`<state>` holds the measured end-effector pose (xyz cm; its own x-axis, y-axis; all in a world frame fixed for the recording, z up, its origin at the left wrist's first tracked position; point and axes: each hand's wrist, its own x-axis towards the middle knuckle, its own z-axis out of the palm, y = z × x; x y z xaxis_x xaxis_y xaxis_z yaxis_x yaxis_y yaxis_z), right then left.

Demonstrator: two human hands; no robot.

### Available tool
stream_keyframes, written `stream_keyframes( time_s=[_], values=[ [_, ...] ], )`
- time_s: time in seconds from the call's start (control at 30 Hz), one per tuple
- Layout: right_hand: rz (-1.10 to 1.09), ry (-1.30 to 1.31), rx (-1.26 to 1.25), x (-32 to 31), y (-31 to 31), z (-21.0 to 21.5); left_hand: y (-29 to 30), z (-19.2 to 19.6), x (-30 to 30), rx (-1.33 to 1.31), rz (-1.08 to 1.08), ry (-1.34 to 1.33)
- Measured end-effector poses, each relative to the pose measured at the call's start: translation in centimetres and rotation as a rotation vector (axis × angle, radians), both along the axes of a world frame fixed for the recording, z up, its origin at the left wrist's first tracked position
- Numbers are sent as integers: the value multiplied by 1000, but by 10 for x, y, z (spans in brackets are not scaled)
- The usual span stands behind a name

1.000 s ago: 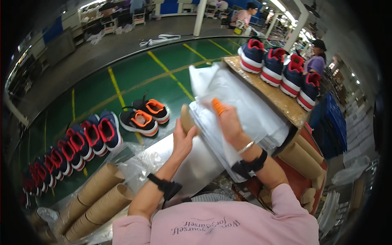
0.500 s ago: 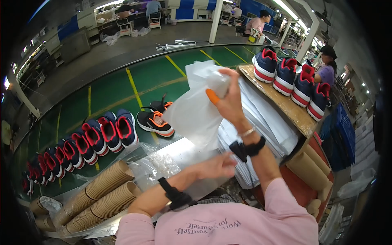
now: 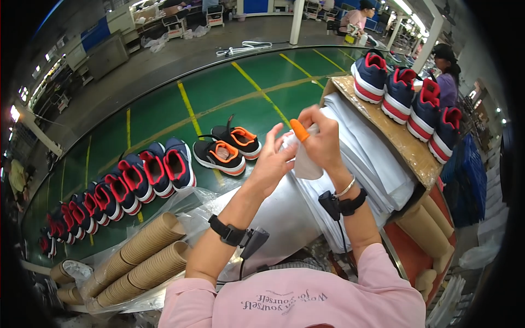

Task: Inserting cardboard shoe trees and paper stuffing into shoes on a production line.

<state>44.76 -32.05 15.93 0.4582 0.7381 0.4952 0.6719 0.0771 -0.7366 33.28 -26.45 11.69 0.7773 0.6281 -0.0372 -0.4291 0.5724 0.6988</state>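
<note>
At 9 o'clock from the left hand [image 3: 273,158], on the green table [image 3: 158,117], stands a slanting row of navy and red shoes [image 3: 130,180]; at 8 o'clock lie brown nested inserts [image 3: 147,246] in two stacks. Closer in at 9 o'clock is a black and orange pair of shoes [image 3: 227,154]. The left hand itself is partly open, fingers curled at the paper's near edge; whether they grip cannot be told. The crumpled white paper [image 3: 309,165] lies at 3 o'clock from it, between both hands, its visible long axis running roughly from 11 to 5 o'clock. The right hand [image 3: 322,139], at 2 o'clock, is the nearer: it is closed in a pinch on the paper, an orange finger cover [image 3: 298,130] on its thumb. Beyond, at 3 o'clock, is a white sheet stack [image 3: 372,164]; at 2 o'clock, four navy shoes [image 3: 402,93] stand on a brown box [image 3: 383,117].
</note>
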Motion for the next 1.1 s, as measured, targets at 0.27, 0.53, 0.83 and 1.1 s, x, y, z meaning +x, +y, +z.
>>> stream_keyframes(
  time_s=[0.27,0.53,0.83,1.1],
  values=[
    [271,-233,143,-1,48,-25,78,-5,-5,212,361,35],
    [273,-328,-307,40,87,-76,186,-57,-7,1338,356,1078],
    [544,-708,-658,38,183,-99,219,-99,-7,1690,152,1025],
    [512,-598,-788,31,194,-102,233,-90,-21,1640,174,905]
  ],
)
